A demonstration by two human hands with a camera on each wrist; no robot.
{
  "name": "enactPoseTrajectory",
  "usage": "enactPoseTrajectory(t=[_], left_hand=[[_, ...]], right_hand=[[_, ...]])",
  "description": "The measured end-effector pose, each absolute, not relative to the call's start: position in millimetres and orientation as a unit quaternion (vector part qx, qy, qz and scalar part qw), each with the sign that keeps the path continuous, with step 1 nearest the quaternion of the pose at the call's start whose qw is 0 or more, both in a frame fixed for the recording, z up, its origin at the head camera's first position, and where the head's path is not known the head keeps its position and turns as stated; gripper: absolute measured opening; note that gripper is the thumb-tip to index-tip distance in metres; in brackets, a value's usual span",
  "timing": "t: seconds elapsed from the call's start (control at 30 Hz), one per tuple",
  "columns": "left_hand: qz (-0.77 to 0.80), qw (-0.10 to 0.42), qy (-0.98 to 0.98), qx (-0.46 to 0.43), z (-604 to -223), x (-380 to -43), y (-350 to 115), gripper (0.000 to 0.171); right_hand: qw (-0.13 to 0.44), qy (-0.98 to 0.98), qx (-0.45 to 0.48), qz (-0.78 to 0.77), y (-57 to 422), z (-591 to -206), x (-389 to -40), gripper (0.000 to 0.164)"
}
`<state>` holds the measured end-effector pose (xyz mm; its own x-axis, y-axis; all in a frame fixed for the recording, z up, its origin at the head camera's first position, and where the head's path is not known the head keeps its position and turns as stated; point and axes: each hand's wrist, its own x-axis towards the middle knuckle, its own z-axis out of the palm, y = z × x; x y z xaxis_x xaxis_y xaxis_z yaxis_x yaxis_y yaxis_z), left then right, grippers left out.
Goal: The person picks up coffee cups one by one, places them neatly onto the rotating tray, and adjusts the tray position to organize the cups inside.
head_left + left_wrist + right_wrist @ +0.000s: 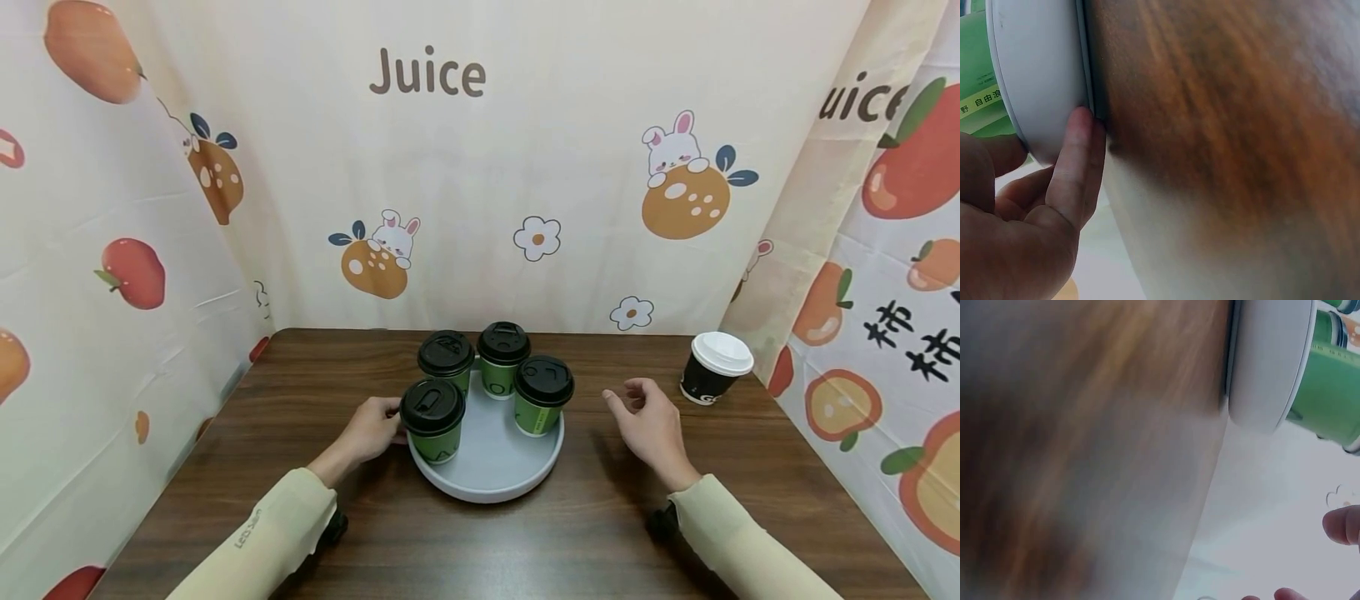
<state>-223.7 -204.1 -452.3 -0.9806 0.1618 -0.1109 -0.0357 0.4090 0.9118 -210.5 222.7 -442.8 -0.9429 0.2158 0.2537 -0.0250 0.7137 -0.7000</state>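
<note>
A round grey tray [491, 475] sits mid-table and carries several green paper cups with black lids, the nearest [432, 425] at its front left. My left hand [371, 433] is at the tray's left edge. In the left wrist view its fingers [1072, 162] lie against the tray wall [1038, 75] where it meets the table, with the thumb close to the rim beside a green cup [975, 75]. My right hand [648, 421] hovers right of the tray, fingers loosely curled, holding nothing. The right wrist view shows the tray [1266, 362], a green cup [1329, 387] and a fingertip [1341, 525] apart from them.
A black paper cup with a white lid [714, 368] stands at the back right of the dark wooden table [525, 550]. Printed cloth walls close the table in on the left, back and right.
</note>
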Motion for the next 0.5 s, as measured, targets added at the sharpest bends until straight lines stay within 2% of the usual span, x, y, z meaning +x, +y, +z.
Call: enactPoseTrajectory(t=[0.27,0.5], left_hand=[[0.539,0.093,0.837,0.033,-453,-224,-204,0.029],[0.539,0.096,0.836,0.035,-453,-225,-205,0.029]], right_hand=[[0.204,-0.9,-0.083,0.376,239,-446,-217,0.051],[0.225,-0.893,-0.119,0.371,253,-444,-216,0.057]])
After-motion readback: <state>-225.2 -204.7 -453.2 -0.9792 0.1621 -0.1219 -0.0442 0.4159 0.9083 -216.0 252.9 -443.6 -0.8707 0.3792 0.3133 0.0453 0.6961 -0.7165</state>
